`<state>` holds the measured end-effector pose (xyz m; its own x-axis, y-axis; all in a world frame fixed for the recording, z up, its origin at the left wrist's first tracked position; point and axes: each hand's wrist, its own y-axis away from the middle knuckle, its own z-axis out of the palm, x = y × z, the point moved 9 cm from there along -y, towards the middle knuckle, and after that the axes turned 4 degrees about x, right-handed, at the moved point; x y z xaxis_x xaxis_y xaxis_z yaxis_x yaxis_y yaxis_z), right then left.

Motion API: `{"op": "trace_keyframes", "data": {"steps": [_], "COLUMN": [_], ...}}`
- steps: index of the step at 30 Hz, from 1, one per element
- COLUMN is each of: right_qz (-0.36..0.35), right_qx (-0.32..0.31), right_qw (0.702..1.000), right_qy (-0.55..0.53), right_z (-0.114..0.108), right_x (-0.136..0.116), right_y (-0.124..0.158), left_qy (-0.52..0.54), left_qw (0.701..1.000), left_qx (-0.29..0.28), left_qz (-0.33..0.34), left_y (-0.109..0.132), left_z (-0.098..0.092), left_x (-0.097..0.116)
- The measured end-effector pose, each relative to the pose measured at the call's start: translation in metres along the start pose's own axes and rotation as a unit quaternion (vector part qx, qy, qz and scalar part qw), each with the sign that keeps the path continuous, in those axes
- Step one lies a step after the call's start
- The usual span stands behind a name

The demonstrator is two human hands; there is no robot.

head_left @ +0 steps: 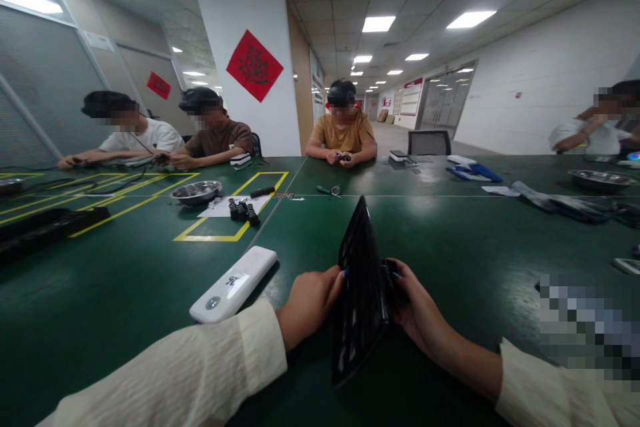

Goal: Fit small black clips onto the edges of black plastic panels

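Observation:
A black keyboard (359,293) stands on its long edge on the green table (150,280), its keys facing left. My left hand (307,303) grips its left face, thumb and fingers curled against it. Behind the right face, my right hand (417,310) is wrapped round the keyboard's back. Both cream sleeves reach in from the bottom edge. To the left of my left hand lies a white oblong device (233,283) with a label.
A metal bowl (196,192), small black parts (243,210) on white paper and yellow tape lines lie at mid-left. Black trays (40,230) sit far left. A screwdriver (327,191) lies mid-table. Several seated people work along the far edge and right; another bowl (600,178) stands at right.

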<state>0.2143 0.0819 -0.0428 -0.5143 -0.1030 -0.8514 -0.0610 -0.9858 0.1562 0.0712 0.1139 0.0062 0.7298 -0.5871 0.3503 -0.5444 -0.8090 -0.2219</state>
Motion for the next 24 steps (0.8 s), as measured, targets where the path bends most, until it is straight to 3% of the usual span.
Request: {"op": "trace_keyframes", "data": {"steps": [10, 16, 24], "right_qz": [0.008, -0.002, 0.003], "right_qx": [0.015, 0.015, 0.015], "right_qw": [1.000, 1.000, 1.000], "right_qy": [0.005, 0.008, -0.001], "right_z": [0.0003, -0.0028, -0.0015], "right_x": [0.0006, 0.0026, 0.0001], "right_y": [0.0012, -0.0019, -0.0009], "left_qy": [0.016, 0.018, 0.030], "left_qw": [0.999, 1.000, 0.999], "left_qx": [-0.011, 0.012, -0.010], "left_qz": [0.026, 0.001, 0.009], "left_y": [0.0018, 0.0042, 0.0018], "left_z": [0.0027, -0.0016, -0.0005], "left_x": [0.0077, 0.0050, 0.0057]}}
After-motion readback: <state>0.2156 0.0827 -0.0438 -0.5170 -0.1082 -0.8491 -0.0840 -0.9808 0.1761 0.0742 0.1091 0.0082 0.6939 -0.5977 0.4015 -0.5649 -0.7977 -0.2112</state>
